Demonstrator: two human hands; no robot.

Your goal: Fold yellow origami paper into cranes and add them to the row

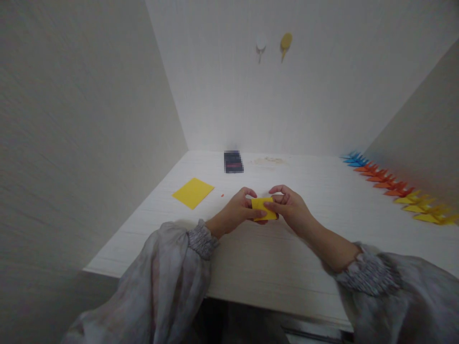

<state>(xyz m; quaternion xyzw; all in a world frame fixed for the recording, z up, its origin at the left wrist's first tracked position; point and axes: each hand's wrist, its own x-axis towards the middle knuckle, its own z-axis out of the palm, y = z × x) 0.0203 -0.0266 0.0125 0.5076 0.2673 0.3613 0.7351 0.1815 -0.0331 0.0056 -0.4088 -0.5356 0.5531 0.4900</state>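
Note:
A small folded piece of yellow paper (258, 204) is held between both hands, just above the white table near its front middle. My left hand (243, 205) grips its left side, thumb lying across the lower front. From the other side my right hand (287, 203) pinches it, with the thumb on the face and the index finger raised and curled behind. Parts of the paper's lower edge and back are hidden by the fingers. To the left on the table lies a flat stack or sheet of yellow square paper (193, 193).
Folded paper cranes in blue (355, 159), orange-red (387, 181) and yellow (426, 208) stand in a row along the right wall. A dark, pixelated object (233, 162) lies at the back. Two hooks, one white (261, 44), one yellow (286, 42), are on the back wall.

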